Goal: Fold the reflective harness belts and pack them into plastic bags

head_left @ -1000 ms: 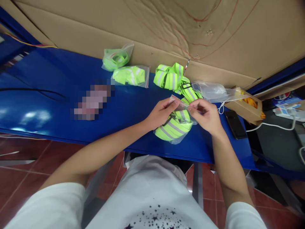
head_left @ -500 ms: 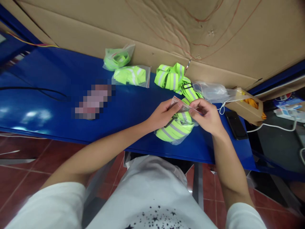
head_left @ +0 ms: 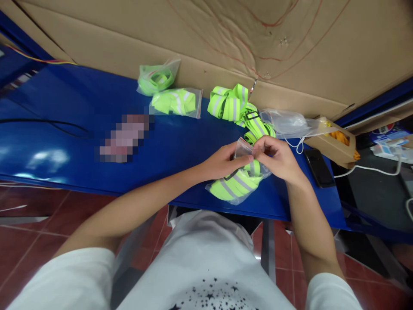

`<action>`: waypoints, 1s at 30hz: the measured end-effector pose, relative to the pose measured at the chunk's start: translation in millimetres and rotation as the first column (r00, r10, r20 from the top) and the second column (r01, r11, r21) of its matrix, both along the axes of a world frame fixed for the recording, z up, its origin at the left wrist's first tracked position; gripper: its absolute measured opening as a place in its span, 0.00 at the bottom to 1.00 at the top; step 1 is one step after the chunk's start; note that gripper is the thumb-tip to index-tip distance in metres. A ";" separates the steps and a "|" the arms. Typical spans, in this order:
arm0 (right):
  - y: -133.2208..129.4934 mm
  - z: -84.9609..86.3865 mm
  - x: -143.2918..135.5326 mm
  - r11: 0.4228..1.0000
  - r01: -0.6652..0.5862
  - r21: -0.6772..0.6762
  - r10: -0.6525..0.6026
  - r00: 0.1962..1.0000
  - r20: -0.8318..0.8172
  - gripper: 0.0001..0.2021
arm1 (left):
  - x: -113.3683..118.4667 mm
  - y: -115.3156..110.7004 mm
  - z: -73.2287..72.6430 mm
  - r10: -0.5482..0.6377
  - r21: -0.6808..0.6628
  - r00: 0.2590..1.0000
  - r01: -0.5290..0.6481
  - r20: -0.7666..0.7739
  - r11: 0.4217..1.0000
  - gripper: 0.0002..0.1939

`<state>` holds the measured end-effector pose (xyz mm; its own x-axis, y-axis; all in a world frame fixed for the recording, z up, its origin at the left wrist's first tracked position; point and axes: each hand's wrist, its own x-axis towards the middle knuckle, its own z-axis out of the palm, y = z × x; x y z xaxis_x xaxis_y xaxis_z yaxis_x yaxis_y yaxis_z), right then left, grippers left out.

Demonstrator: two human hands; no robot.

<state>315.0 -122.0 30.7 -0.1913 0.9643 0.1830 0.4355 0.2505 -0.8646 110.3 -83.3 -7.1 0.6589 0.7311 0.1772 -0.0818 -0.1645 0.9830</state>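
Observation:
A clear zip bag (head_left: 235, 189) with a coiled neon-yellow reflective strap inside lies near the table's front edge, its top edge raised between my hands. My left hand (head_left: 222, 162) is closed on the left part of the bag, thumb laid over the plastic. At the bag's top edge, my right hand (head_left: 275, 156) pinches the plastic between thumb and fingers. Just behind the hands lie loose neon reflective straps (head_left: 229, 103) with a black buckle, partly covered by my right hand.
Two filled bags, one upright bag (head_left: 156, 79) and one flat bag (head_left: 176, 102), sit by the cardboard panel (head_left: 129, 47). Clear plastic bags (head_left: 287, 122), a cardboard box (head_left: 335, 142) and a black phone (head_left: 319, 168) are at right. A pixelated patch covers something left on the blue table (head_left: 174, 146).
The bag has shifted slightly toward me and tilted. My right hand has moved a little left along its top edge, closer to my left hand.

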 end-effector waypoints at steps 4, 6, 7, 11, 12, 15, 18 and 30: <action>-1.2 -0.2 0.3 0.998 -0.036 -0.042 0.038 0.999 0.035 0.06 | -0.4 0.1 -0.5 -0.088 -0.025 0.995 0.086 -0.049 0.996 0.18; -1.6 -1.0 -0.4 0.997 -0.052 -0.059 0.055 0.997 0.057 0.07 | -0.6 0.2 0.2 -0.141 -0.046 0.986 0.137 -0.088 0.989 0.18; -1.6 -1.7 -0.9 0.997 -0.055 -0.062 0.059 0.996 0.066 0.07 | -0.6 0.2 0.8 -0.159 -0.056 0.982 0.154 -0.099 0.986 0.18; 0.4 -5.6 -2.5 0.995 -0.060 -0.079 0.065 0.996 0.067 0.07 | 0.1 0.0 2.7 -0.174 -0.090 0.978 0.165 -0.111 0.982 0.16; 1.2 -6.9 -2.8 0.995 -0.061 -0.084 0.067 0.995 0.068 0.07 | 0.5 -0.1 2.8 -0.180 -0.103 0.977 0.168 -0.118 0.980 0.15; 3.3 -12.0 -4.0 0.993 -0.081 -0.088 0.088 0.993 0.082 0.08 | 1.8 -0.4 1.8 -0.210 -0.143 0.966 0.189 -0.149 0.972 0.13; 4.9 -18.5 -6.6 0.995 -0.075 -0.073 0.080 0.994 0.071 0.08 | 2.5 0.1 -0.3 -0.220 -0.148 0.960 0.196 -0.175 0.970 0.12; 6.1 -28.8 -16.2 0.996 -0.047 -0.071 0.047 0.999 -0.007 0.10 | 2.5 1.2 -3.6 -0.234 -0.127 0.950 0.212 -0.207 0.969 0.12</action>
<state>298.8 -115.9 2.0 -0.2361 0.9649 0.1154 0.4203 0.2084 -0.8831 112.8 -82.2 -10.7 0.8213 0.5676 -0.0572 0.1139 -0.0649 0.9914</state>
